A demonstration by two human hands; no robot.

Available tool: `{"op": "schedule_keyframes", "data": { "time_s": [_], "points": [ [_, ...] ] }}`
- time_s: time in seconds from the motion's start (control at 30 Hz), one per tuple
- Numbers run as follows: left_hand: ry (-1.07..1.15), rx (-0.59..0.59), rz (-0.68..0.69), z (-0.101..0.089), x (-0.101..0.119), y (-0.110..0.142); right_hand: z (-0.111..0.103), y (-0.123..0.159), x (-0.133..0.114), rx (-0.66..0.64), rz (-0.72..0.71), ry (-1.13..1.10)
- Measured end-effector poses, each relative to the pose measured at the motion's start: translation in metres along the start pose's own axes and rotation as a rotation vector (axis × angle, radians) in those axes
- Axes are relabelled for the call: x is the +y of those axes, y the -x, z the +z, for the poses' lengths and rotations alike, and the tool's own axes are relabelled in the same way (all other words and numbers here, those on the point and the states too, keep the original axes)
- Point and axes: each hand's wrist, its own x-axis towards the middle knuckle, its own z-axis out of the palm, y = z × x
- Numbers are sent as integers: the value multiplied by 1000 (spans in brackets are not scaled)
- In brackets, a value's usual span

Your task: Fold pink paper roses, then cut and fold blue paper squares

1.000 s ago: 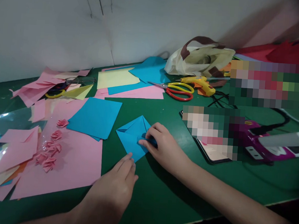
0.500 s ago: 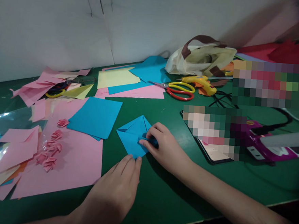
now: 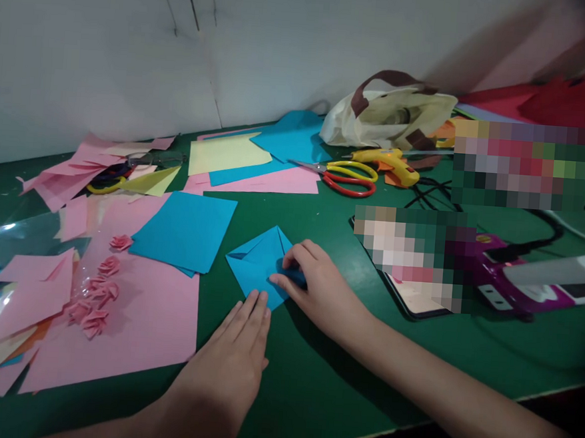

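Note:
A partly folded square of blue paper point(image 3: 256, 267) lies on the green table with one corner toward me, creases and raised flaps showing on its upper side. My left hand point(image 3: 230, 355) rests flat with its fingers stretched out, the tips on the paper's near corner. At the right corner, my right hand point(image 3: 316, 277) pinches the paper between thumb and curled fingers. That corner is bent up and partly hidden by the fingers. Just left is a stack of blue paper squares point(image 3: 186, 228), lying partly over a large pink sheet point(image 3: 154, 336).
Several pink paper roses point(image 3: 109, 266) sit on the pink sheet. Behind are scissors point(image 3: 348, 179), a yellow glue gun point(image 3: 391, 164), a cloth bag point(image 3: 339, 125) and a yellow sheet point(image 3: 227, 156). To the right are a phone point(image 3: 417, 304) and a purple power strip point(image 3: 517, 295).
My left hand has slid slightly up onto the paper's near corner, its fingers straighter. My right hand keeps its pinch at the right corner. The view has shifted a little.

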Motion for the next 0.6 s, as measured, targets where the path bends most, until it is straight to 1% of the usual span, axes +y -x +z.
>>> {"op": "schedule_keyframes", "data": {
  "time_s": [0.13, 0.2, 0.27, 0.43, 0.6],
  "points": [
    [44, -180, -12, -12, -2, -5, 0, 0, 0, 2, 8, 13],
    [57, -225, -5, -14, -4, -4, -1, 0, -1, -1, 10, 18],
    [80, -228, 0, -13, -6, -2, -2, 0, -2, 1, 3, 22],
    [98, -192, 9, -5, -9, 2, -2, 0, -1, -3, -4, 19],
    [31, -212, 45, -12, -8, -2, 0, 0, 1, 6, -5, 33]
  ]
}}
